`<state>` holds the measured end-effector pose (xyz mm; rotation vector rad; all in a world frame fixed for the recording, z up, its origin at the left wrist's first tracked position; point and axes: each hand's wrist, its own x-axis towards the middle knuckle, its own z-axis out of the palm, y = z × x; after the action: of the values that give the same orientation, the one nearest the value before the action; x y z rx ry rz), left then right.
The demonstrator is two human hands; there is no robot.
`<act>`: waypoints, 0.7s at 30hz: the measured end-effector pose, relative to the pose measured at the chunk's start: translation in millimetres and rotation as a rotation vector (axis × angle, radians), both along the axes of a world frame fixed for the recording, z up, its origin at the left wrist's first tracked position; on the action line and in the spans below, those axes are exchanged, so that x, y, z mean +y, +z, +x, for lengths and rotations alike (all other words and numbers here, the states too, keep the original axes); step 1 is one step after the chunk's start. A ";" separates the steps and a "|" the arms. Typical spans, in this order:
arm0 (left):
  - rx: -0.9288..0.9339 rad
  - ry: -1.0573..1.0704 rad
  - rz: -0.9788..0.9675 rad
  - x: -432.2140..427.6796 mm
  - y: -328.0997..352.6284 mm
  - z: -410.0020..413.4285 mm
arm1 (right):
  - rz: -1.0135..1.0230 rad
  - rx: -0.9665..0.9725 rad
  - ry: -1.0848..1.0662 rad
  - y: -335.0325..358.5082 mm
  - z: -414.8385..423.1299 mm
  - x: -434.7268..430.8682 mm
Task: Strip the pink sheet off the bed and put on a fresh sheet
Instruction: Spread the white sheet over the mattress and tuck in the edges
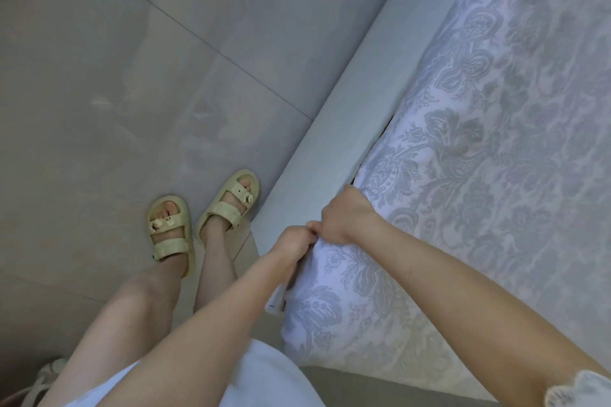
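The floral sheet (479, 149), white with a grey pattern and a faint pink cast, lies flat over the top of the bed and covers all of the mattress that is in view. Its edge follows the bed's left side edge down to the near corner, where the fabric is rounded and slightly bunched.

Both hands work at this side edge, just above the near corner.
- The right hand (344, 218) is clenched over the sheet's edge. Its fingers curl down out of sight between the mattress and the bed rail (347, 92).
- The left hand (292, 239) is clenched on a fold of the same edge, just beside the right hand. The two hands touch at the thumb.

A narrow dark gap shows between the mattress and the bed rail directly above the right hand. Further up the side edge, the sheet lies tight against the rail.

The rail is pale blue-grey and runs diagonally along the whole side edge. A small white part shows beneath the left wrist at the near corner; what it is cannot be told.

Beyond the rail lies the floor (115, 59), made of large grey glossy tiles. The person stands on it in cream sandals (170, 228), and the right foot is just beside the rail. The tiles past the feet give open room along the bed's side.
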<state>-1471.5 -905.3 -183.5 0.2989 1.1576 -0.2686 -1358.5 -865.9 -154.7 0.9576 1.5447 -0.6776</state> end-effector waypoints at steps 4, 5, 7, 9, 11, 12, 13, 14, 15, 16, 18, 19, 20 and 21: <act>0.047 -0.095 0.185 22.8 -14.6 -6.2 | 0.197 0.213 -0.223 -2.6 -0.6 8.2; 0.066 -0.088 0.258 31.8 -16.7 -8.1 | 0.363 0.352 -0.261 4.0 2.6 10.6; 0.077 -0.074 0.368 49.5 -17.4 -7.9 | 0.861 0.526 -0.360 20.7 25.2 15.9; 0.039 -0.125 0.479 68.6 -11.9 2.1 | 1.256 0.382 -0.514 38.9 69.3 19.9; -0.008 -0.159 0.554 88.9 -1.8 18.7 | 1.306 0.034 -0.933 53.4 109.2 12.4; -0.025 -0.156 0.581 99.5 5.3 27.3 | 1.212 -0.110 -1.187 51.2 113.5 1.4; -0.035 -0.155 0.614 110.0 12.5 35.0 | 1.071 -0.194 -1.349 44.0 104.7 -12.8; -0.044 -0.162 0.647 118.9 20.7 42.4 | 0.952 -0.195 -1.379 35.0 85.1 -32.8; -0.053 -0.185 0.676 128.5 28.6 49.8 | 0.886 -0.105 -1.325 28.2 59.7 -54.2; -0.059 -0.204 0.698 137.5 36.7 56.4 | 0.844 0.036 -1.238 25.1 34.7 -72.7; -0.071 -0.273 0.730 147.1 55.7 65.5 | 0.780 0.267 -1.104 44.7 -1.0 -103.4; -0.075 -0.307 0.742 150.4 66.8 71.1 | 0.754 0.357 -1.142 59.2 0.1 -111.2; -0.085 -0.356 0.763 159.1 83.3 79.8 | 0.738 0.419 -1.307 75.8 8.2 -108.9; -0.087 -0.391 0.761 162.8 88.1 82.4 | 0.696 0.435 -1.516 84.3 19.0 -105.1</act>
<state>-1389.2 -742.5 -95.3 1.2019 1.0711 -0.1409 -1339.5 -971.0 -70.4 2.7121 1.1636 -1.4577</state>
